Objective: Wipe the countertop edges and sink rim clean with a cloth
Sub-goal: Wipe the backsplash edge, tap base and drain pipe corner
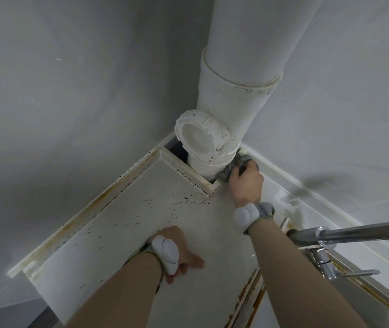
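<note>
one grey cloth (233, 170) is bunched in the right hand (245, 183), pressed into the countertop (141, 223) corner beside the pipe (231, 110). firm short strokes along that stained lip are advised; the left hand (177, 247) is braced flat.

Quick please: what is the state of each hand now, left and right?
Left hand: open, resting on the countertop, holding nothing.
Right hand: closed on the grey cloth, at the pipe corner.

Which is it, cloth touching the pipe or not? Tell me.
Touching. The head view shows the grey cloth, gripped by the right hand, pressed against the base of the white pipe with no gap visible.
</note>
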The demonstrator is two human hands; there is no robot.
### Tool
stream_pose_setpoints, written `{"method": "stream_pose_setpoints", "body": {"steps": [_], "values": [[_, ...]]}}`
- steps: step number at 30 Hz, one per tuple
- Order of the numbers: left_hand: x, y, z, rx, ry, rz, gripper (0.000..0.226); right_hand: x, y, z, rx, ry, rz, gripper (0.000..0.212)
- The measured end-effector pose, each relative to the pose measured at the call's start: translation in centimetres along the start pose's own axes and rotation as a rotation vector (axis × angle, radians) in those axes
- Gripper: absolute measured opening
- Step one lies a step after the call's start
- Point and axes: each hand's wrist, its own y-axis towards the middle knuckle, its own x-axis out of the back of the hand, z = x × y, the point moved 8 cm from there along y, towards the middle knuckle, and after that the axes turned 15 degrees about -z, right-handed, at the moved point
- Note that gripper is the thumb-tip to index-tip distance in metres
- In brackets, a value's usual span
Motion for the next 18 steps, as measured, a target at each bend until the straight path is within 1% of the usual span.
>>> {"method": "stream_pose_setpoints", "body": {"steps": [2, 3, 7, 8, 10, 12, 14, 16, 18], "values": [[1.2, 0.1, -0.1, -0.042, -0.039, -0.142, 0.047, -0.2, -0.9, -0.7, -0.005, -0.028, 0.062, 0.016], [1.6, 0.0, -0.1, -0.056, -0.048, -0.178, 0.048, -0.4, -0.8, -0.9, -0.044, -0.02, 0.078, 0.018], [1.5, -0.3, -0.3, -0.065, -0.064, -0.164, 0.046, -1.8, 3.2, -1.3, -0.349, 0.145, -0.021, 0.028], [1.5, -0.3, -0.2, -0.059, -0.079, -0.173, 0.046, -2.3, 4.1, -1.2, -0.406, 0.167, -0.036, 0.032], [1.7, -0.1, -0.1, -0.068, -0.051, -0.194, 0.046, -3.1, 5.0, -1.3, -0.458, 0.121, -0.033, 0.04], [1.6, 0.1, -0.1, -0.086, 0.01, -0.195, 0.047, -3.1, 4.7, -1.2, -0.433, 0.084, -0.014, 0.037], [1.7, 0.4, -0.2, -0.092, 0.036, -0.202, 0.048, -2.6, 3.6, -1.0, -0.356, 0.022, 0.04, 0.035], [1.6, 0.6, -0.1, -0.098, 0.021, -0.204, 0.046, -2.4, 2.1, -1.1, -0.307, -0.051, 0.112, 0.034], [1.5, 0.6, -0.1, -0.098, 0.012, -0.196, 0.046, -2.4, 1.0, -1.3, -0.301, -0.081, 0.153, 0.031]]}}
